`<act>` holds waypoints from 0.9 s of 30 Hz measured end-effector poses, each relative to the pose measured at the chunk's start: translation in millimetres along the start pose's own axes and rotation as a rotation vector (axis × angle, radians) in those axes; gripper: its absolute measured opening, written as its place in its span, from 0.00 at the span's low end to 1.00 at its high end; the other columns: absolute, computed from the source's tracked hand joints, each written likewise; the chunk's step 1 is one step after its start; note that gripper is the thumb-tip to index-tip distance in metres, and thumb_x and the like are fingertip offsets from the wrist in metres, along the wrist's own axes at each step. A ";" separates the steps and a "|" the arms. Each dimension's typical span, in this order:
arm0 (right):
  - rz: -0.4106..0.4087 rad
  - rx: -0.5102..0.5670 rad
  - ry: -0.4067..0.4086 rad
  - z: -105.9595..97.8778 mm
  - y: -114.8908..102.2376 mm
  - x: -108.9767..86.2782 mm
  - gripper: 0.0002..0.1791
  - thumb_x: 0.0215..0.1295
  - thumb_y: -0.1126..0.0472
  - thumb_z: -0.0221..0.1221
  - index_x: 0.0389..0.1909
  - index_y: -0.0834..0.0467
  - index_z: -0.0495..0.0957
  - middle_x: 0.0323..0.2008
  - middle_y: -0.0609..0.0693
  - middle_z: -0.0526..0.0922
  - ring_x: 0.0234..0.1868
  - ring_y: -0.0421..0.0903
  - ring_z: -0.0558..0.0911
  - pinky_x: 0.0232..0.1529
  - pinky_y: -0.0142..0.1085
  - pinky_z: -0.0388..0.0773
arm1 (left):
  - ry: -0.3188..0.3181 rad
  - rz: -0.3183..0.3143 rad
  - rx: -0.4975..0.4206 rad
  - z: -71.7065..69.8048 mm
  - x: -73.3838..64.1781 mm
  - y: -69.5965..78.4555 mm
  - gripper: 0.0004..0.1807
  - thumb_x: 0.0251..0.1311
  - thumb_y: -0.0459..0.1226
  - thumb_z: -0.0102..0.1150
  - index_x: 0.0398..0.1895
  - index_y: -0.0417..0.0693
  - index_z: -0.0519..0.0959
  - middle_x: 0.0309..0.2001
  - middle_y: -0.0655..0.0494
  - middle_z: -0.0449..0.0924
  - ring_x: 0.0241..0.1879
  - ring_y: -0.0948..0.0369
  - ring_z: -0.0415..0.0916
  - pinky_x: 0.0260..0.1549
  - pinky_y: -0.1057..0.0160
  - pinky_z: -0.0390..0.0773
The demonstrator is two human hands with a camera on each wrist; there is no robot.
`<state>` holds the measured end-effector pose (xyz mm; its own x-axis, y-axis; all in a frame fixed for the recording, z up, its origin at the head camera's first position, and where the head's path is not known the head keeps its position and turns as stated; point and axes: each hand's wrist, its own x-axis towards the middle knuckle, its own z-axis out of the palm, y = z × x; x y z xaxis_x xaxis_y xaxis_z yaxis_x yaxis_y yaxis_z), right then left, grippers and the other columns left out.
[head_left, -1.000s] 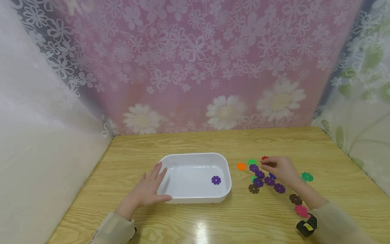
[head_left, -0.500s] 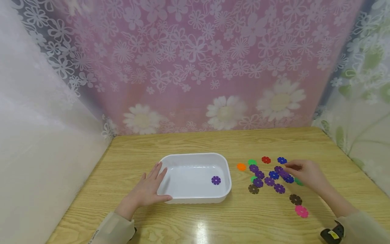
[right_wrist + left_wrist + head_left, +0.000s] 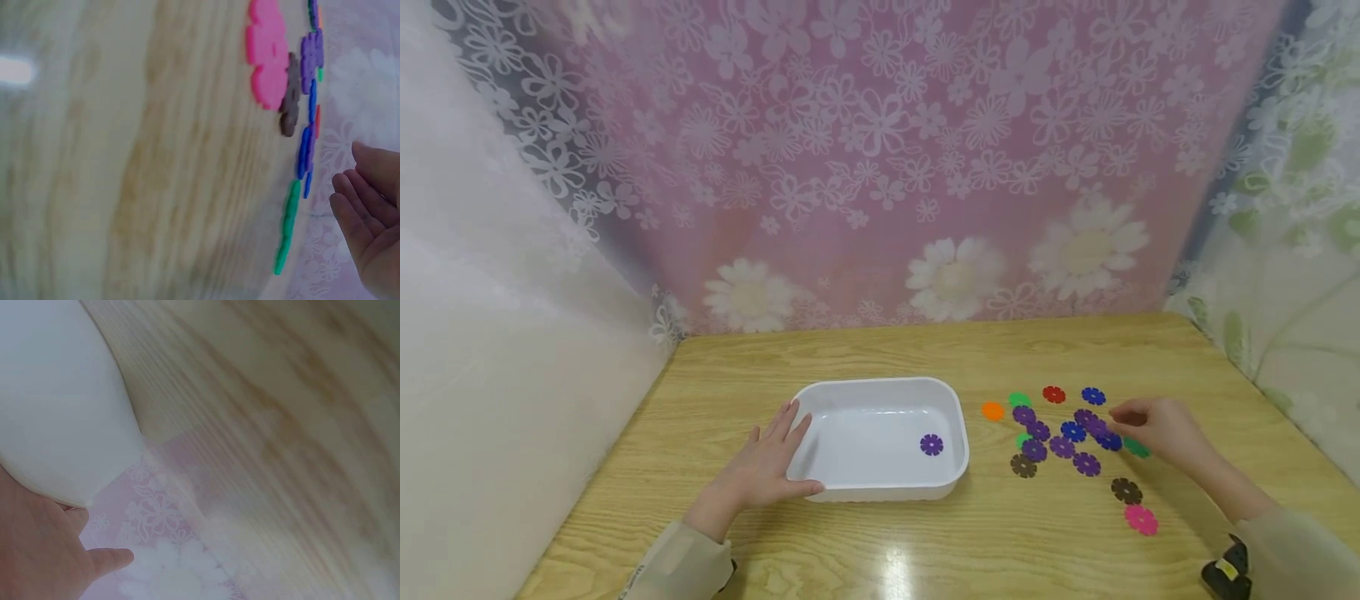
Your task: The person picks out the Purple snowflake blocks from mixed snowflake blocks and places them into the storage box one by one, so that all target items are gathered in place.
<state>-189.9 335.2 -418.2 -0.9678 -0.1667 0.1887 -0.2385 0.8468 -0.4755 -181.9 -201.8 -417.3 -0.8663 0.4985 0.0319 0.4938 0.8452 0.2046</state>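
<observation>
A white rectangular tray (image 3: 865, 487) stands left of centre on the table, with one purple notched plastic disc (image 3: 932, 444) lying inside. My left hand (image 3: 760, 467) rests on the tray's left end, fingers spread over the rim. My right hand (image 3: 1165, 433) hovers at the right edge of a scatter of discs, thumb and fingers half bent. Nearest to its fingertips are purple discs (image 3: 1086, 417), a blue disc (image 3: 1108, 442) and a green disc (image 3: 1137, 447), partly covered by the hand. In the right wrist view, nothing shows between the thumb and fingers.
Around the scatter lie an orange disc (image 3: 993, 411), a red disc (image 3: 1054, 394), another blue disc (image 3: 1093, 396), brown discs (image 3: 1023, 465) and a pink disc (image 3: 1142, 520). A pink flowered cloth (image 3: 880, 208) hangs behind the table (image 3: 820, 542).
My right hand has moved right from above the middle of the scatter, uncovering red, blue and purple discs. The left hand and tray stay put.
</observation>
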 end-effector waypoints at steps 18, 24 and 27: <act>0.043 -0.016 -0.144 15.9 16.3 13.5 0.24 0.48 0.56 0.65 0.37 0.73 0.76 0.31 0.59 0.79 0.32 0.53 0.77 0.33 0.45 0.75 | 0.022 0.012 0.012 0.2 -0.1 -0.1 0.53 0.46 0.65 0.49 0.68 0.42 0.48 0.68 0.44 0.35 0.66 0.51 0.34 0.52 0.35 0.49; 0.046 -0.023 -0.162 16.3 14.9 15.0 0.23 0.48 0.56 0.65 0.37 0.72 0.76 0.31 0.59 0.79 0.33 0.53 0.77 0.33 0.47 0.74 | 0.016 0.015 0.005 -1.2 -0.3 1.4 0.52 0.46 0.65 0.50 0.68 0.42 0.48 0.68 0.44 0.35 0.66 0.51 0.34 0.52 0.35 0.49; 0.047 -0.023 -0.172 15.6 13.2 15.7 0.23 0.48 0.56 0.65 0.36 0.73 0.76 0.31 0.60 0.79 0.33 0.53 0.77 0.33 0.47 0.74 | 0.014 0.014 0.003 -1.0 -0.2 1.1 0.53 0.46 0.65 0.50 0.68 0.42 0.48 0.68 0.44 0.35 0.66 0.51 0.33 0.52 0.35 0.49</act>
<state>-209.5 335.9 -434.9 -0.9778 -0.2087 0.0155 -0.1923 0.8666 -0.4605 -181.3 -201.2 -416.1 -0.8605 0.5070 0.0488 0.5057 0.8389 0.2011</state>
